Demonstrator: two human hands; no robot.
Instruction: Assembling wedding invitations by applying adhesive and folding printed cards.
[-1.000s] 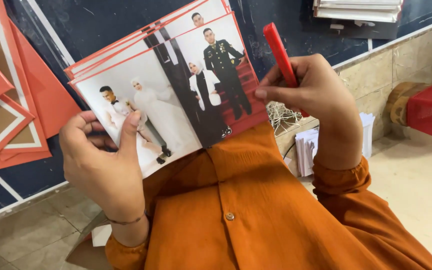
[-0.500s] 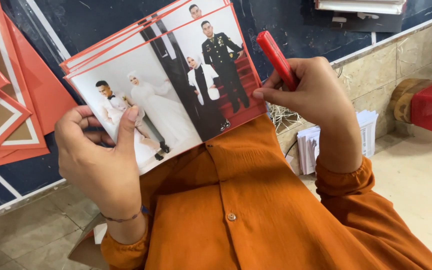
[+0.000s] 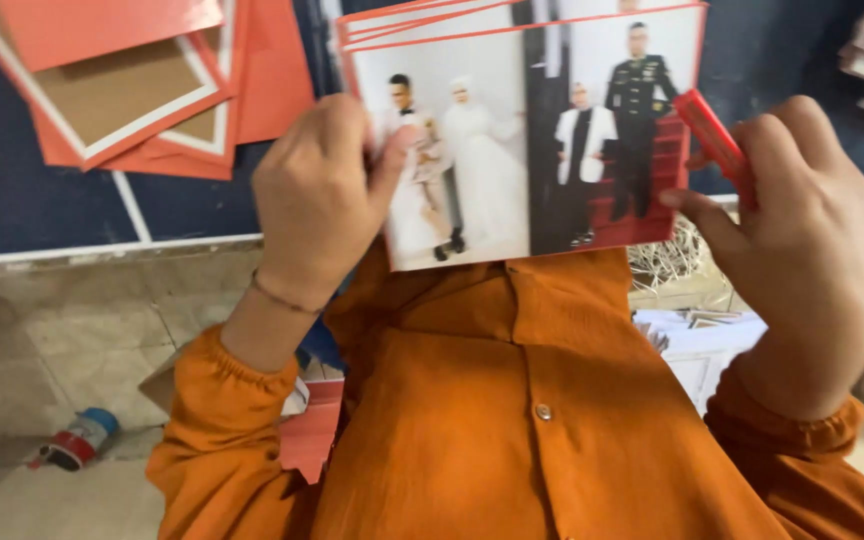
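The left hand (image 3: pixel 317 200) is closed on the left edge of a stack of printed photo sheets (image 3: pixel 522 130), thumb pressed flat across the front of the top print and the other fingers curled out of sight behind, so the pinch seems to carry the stack's weight and keep the sheets from sliding apart. The right hand (image 3: pixel 802 250) holds a slim red tool (image 3: pixel 717 140) clamped between thumb and curled fingers; whether it is a cutter or a pen I cannot tell. Its fingertips also touch the lower right corner of the stack, which steadies that side and keeps the tool ready at the edge.

The stack is held up in the air, close before the chest and tilted toward the face, its red-bordered edges fanned slightly at the top; the front print shows people in formal dress. Below it lies the orange shirt (image 3: pixel 512 420) of the person. Beyond, on a dark blue surface (image 3: pixel 12 190), red and brown card frames (image 3: pixel 142 90) lie overlapping at the upper left. On the tiled floor (image 3: pixel 72 320) at the lower left lies a small can (image 3: pixel 77 440) on its side, well apart from both hands.
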